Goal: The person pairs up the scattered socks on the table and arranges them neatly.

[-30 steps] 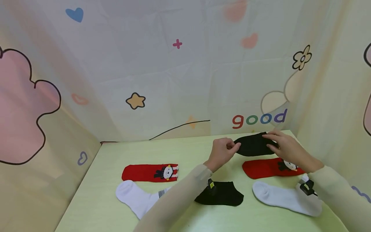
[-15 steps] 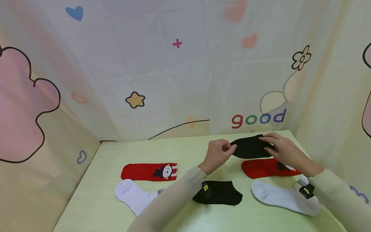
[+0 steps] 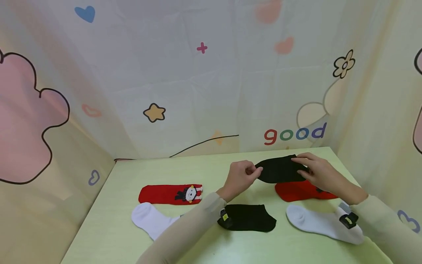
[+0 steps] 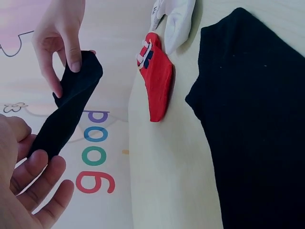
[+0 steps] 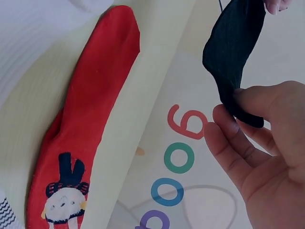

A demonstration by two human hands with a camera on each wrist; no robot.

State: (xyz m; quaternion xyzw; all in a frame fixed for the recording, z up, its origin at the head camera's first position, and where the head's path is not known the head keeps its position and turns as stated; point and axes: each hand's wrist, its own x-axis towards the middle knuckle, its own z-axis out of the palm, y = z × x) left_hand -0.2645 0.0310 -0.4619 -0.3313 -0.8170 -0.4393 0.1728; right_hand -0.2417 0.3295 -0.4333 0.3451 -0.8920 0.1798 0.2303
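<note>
Your left hand (image 3: 238, 178) pinches one end of a black ankle sock (image 3: 280, 169), and your right hand (image 3: 319, 172) pinches the other between thumb and fingers, so the sock spans the gap between them, raised over the far right part of the table (image 3: 184, 172). Nearest you, the left sleeve (image 3: 188, 227) hides part of the left white sock (image 3: 150, 218); a black wrist camera (image 3: 225, 216) overlaps the end of the second black ankle sock (image 3: 252, 218), though you cannot tell whether they touch. If they do, sweeping that forearm sideways could drag the sock askew. The right wrist camera (image 3: 348, 220) overlaps the right white sock (image 3: 316, 222), so dropping that wrist risks the same. Farther out lie the left red sock (image 3: 156, 194) and right red sock (image 3: 291, 191), the latter partly hidden by your held sock and right hand; lowering straight towards yourself could lay black over red. Your pinch takes only the sock's ends, so a hard pull might slip one free, and the twist visible from the left wrist could set it down creased. Beyond hangs the backdrop (image 3: 184, 73), lettered "good".
</note>
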